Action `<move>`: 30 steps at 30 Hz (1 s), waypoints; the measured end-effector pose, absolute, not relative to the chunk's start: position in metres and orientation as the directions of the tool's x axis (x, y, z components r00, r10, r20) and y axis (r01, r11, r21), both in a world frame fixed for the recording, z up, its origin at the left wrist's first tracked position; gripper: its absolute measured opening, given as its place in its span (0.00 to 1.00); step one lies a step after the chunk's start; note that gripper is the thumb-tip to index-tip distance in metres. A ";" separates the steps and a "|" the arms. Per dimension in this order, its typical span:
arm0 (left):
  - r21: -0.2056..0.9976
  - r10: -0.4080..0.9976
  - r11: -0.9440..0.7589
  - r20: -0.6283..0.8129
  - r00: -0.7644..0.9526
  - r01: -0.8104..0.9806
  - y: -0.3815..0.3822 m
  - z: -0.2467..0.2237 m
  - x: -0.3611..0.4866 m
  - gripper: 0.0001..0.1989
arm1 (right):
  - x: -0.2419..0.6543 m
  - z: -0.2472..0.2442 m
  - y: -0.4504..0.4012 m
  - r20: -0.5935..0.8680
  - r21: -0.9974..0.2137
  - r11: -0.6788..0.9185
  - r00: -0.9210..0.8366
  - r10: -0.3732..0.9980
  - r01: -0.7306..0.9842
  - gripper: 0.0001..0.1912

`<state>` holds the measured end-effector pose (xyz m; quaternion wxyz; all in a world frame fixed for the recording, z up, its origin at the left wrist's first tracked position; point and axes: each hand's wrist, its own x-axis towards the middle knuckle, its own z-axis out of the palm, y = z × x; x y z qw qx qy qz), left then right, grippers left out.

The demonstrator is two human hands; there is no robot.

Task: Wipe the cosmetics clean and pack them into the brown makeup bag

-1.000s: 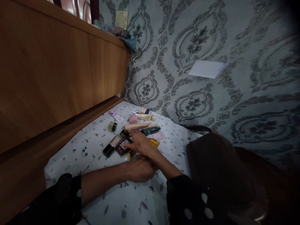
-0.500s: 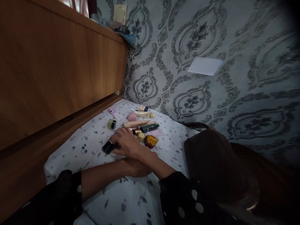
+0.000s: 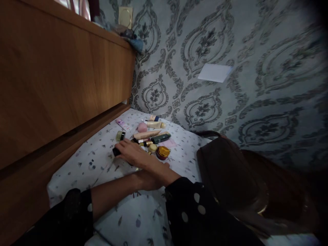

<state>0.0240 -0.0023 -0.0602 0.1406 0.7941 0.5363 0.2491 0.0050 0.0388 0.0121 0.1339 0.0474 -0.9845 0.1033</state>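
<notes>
My right hand [image 3: 133,153] reaches across from the right, its fingers closed over a black cosmetic bottle [image 3: 116,151] on the cloth; one dark end sticks out left of the fingertips. Under my right forearm lies my left hand [image 3: 150,180], its fingers mostly hidden. Just beyond my right hand are a small jar with a dark lid [image 3: 120,135], a dark green tube [image 3: 161,138], a gold-capped round jar [image 3: 163,152] and a small cream-coloured round pot [image 3: 152,148]. Farther back sit a pink sponge [image 3: 142,127], a beige tube [image 3: 146,134] and a cream tube [image 3: 155,125].
A patterned white cloth [image 3: 84,171] covers the surface. Along the left runs a wooden cabinet [image 3: 69,78]. A dark brown bag [image 3: 225,171] stands at the right, near the wallpapered wall [image 3: 176,68]. A pink and white tube [image 3: 122,124] lies at the back left.
My right hand has turned slightly and shifted over the black bottle, covering more of it. My left hand stays beneath the right forearm. The view has swung slightly to the right.
</notes>
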 end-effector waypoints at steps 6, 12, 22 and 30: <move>0.383 0.917 -0.397 0.203 0.343 0.834 -0.002 -0.036 0.026 0.13 | 0.030 0.018 0.064 0.335 -0.934 0.321 -0.693 0.638 -0.157 0.18; 0.339 0.904 -0.415 0.258 0.340 0.844 -0.005 -0.036 0.024 0.11 | 0.105 0.021 0.065 0.195 -0.923 -0.003 -0.474 0.859 -0.384 0.20; 0.522 0.877 -0.378 0.466 0.115 0.765 0.002 -0.050 0.017 0.09 | 0.217 -0.025 0.065 -0.025 -0.857 -0.138 -0.228 0.973 -0.497 0.24; 0.580 0.766 -0.491 0.643 0.005 0.650 -0.003 -0.029 0.039 0.10 | 0.210 -0.050 0.057 -0.021 -0.847 -0.222 -0.388 0.921 -0.483 0.26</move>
